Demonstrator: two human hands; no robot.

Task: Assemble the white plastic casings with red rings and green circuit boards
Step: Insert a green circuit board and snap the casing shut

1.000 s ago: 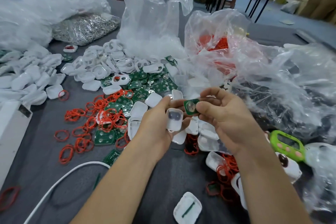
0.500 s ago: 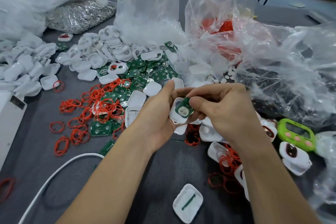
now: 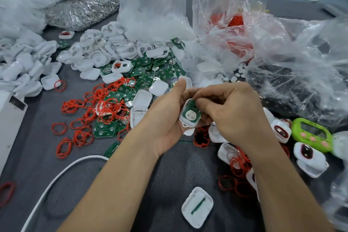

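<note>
White casings point(image 3: 105, 51), red rings point(image 3: 111, 109) and green circuit boards point(image 3: 163, 73) lie on the table point(image 3: 178, 171) in heaps too many to count. Singly there are one green timer point(image 3: 311, 135), one white cable point(image 3: 86, 157) and one casing with a green strip point(image 3: 197, 207); the left grip point(image 3: 165, 126) and right grip point(image 3: 235, 117) share one held casing point(image 3: 183, 121) and one held board point(image 3: 193, 107).

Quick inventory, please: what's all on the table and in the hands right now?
Held casing: one, white, in left hand.
Held board: one, green, in held casing.
Loose casings: many, white, left and centre back.
Boards: many, green, centre pile.
Rings: many, red, centre-left.
Bags: several, clear, back and right.
Timer: one, green, right.
Cable: one, white, lower left.
Left hand: one, grips held casing.
Right hand: one, pinches held board.
</note>
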